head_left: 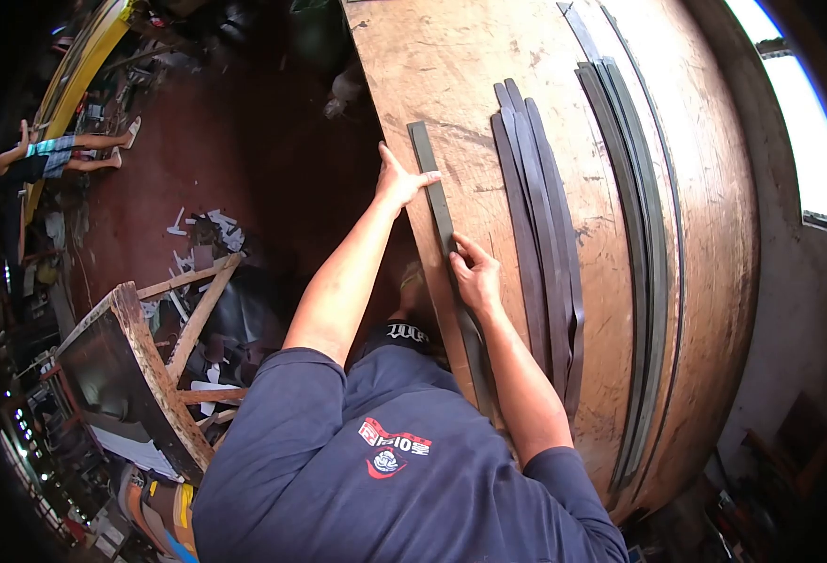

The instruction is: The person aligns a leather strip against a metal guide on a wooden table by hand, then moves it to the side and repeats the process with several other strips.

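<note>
A long dark green-grey strip [422, 148] lies along the near left edge of the wooden table [470, 56]. Near its far end, my left hand [401, 178] rests at the table edge, fingers spread, with a fingertip on the strip. Lower down, my right hand [475, 267] touches the strip's right side with bent fingers, thumb and forefinger close together; whether it pinches the strip is hard to tell. Right of that hand lies a bundle of dark strips [536, 197]. The lower part of the strip passes beside my right forearm.
More long dark strips [634, 188] lie farther right on the table, beside a thin dark strip [669, 206]. A wooden frame [155, 375] stands at the lower left, with scraps [216, 230] on the floor. Another person [52, 155] is at the far left.
</note>
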`<action>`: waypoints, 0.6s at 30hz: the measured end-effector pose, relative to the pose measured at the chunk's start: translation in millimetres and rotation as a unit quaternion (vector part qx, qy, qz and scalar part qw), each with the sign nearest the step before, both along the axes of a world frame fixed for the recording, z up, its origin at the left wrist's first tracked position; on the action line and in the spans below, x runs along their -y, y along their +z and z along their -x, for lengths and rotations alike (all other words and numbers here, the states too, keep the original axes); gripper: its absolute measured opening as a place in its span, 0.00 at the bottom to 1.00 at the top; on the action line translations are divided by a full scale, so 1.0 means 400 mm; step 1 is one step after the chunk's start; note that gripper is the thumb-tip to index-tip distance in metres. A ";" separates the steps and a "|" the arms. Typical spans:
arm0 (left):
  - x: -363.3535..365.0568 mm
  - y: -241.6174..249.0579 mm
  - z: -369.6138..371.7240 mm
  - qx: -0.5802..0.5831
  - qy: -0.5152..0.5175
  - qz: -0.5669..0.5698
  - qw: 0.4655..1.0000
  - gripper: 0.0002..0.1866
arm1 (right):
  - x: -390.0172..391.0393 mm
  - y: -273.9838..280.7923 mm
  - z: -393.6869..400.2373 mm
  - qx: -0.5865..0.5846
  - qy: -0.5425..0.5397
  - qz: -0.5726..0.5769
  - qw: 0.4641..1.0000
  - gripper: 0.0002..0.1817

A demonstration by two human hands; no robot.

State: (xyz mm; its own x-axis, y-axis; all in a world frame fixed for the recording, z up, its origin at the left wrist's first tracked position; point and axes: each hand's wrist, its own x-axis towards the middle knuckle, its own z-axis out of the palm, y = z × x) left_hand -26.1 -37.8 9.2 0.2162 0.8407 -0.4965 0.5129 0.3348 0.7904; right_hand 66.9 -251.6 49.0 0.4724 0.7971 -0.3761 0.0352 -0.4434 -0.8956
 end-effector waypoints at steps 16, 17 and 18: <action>0.004 0.009 0.000 0.005 0.002 -0.008 1.000 0.75 | -0.003 -0.010 0.009 0.021 -0.020 0.011 1.000 0.18; 0.004 0.012 0.000 0.001 0.002 -0.011 1.000 0.76 | -0.004 -0.006 0.010 0.021 -0.021 0.011 0.999 0.18; 0.004 0.016 -0.001 0.001 0.001 -0.011 1.000 0.76 | -0.005 -0.002 0.009 0.024 -0.019 0.014 0.999 0.18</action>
State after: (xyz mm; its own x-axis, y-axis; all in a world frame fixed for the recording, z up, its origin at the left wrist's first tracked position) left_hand -25.6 -39.6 15.5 0.2151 0.8519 -0.4774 0.5104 0.3187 0.7987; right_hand 63.4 -249.5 48.1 0.5202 0.7675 -0.3747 0.0598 -0.4704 -0.8804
